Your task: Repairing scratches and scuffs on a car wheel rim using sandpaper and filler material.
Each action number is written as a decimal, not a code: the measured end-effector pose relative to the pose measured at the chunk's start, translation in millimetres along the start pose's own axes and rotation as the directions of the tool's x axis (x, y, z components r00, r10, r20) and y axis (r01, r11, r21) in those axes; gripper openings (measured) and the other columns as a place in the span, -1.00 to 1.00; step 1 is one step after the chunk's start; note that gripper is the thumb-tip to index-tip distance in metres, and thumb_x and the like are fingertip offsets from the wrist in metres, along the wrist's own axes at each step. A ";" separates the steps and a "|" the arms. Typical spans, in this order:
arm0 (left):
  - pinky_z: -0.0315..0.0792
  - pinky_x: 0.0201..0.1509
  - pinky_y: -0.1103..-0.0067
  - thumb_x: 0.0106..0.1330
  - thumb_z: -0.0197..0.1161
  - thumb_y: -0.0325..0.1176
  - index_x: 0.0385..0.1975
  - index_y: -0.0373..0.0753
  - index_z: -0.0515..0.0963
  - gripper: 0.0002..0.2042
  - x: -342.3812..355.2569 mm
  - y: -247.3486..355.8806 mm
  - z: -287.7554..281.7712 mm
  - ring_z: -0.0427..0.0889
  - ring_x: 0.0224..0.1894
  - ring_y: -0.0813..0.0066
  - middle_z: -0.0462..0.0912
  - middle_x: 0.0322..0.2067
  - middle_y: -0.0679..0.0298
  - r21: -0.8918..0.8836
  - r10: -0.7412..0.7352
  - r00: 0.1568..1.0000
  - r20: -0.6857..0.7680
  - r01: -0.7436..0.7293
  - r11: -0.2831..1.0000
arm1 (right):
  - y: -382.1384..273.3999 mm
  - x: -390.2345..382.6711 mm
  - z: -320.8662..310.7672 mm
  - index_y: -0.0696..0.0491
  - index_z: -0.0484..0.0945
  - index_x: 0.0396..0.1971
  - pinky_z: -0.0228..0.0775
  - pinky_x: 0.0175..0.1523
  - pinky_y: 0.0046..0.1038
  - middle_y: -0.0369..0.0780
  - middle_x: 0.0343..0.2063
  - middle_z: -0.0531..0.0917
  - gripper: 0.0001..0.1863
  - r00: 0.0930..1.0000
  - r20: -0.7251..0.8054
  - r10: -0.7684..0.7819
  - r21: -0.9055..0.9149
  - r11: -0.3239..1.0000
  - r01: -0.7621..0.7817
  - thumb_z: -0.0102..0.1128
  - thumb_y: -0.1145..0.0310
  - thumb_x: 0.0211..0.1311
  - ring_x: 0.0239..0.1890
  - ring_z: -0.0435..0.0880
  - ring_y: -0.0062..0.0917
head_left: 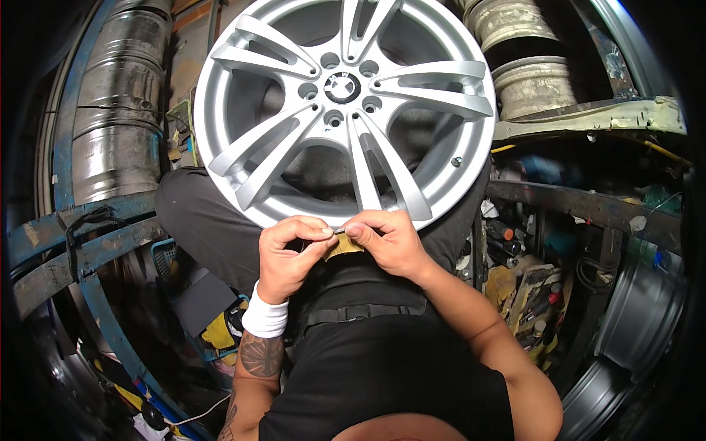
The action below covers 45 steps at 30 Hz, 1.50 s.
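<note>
Now a small dark piece [340, 231] is pinched between the left hand [285, 253] and the right hand [393, 242], each grip closed thumb to forefinger, right by the near rim of the silver wheel [343, 87], which appears to be propped on the legs [213, 220]. So slight a piece could be dropped if either pinch slackened; the rim could be scuffed by a slip, or the wheel tipped by shifting knees. Its face is turned upward, no long axis being given by its roundness; the piece seems held crosswise, ends hidden.
</note>
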<state>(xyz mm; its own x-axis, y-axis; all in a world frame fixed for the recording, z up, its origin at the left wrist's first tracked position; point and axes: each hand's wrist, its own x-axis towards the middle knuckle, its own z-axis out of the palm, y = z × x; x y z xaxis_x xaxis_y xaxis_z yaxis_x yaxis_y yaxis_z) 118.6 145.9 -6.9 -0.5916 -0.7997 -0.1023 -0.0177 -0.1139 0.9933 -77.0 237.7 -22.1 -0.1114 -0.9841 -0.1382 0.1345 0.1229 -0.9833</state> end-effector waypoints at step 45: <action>0.46 -0.49 0.73 0.26 0.53 -0.56 -0.14 -0.27 0.55 -0.72 -20.7 -15.3 48.5 0.69 -0.38 0.65 0.83 -0.23 0.12 -0.246 -0.372 0.896 0.241 0.427 0.870 | -13.9 -76.9 -19.3 0.20 0.70 0.06 0.63 -0.10 -0.49 -0.16 -0.29 0.82 -0.76 0.976 -0.154 0.154 0.041 0.988 -0.150 0.25 0.53 0.47 -0.25 0.81 -0.58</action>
<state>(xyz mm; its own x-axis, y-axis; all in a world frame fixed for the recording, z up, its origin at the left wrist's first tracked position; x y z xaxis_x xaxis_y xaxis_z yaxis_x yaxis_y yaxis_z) 92.0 192.8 -17.4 -0.7177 -0.5327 -0.4485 -0.0697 -0.5859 0.8074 -89.3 314.2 -0.1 -0.2392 -0.9219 -0.3049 0.1900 0.2635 -0.9458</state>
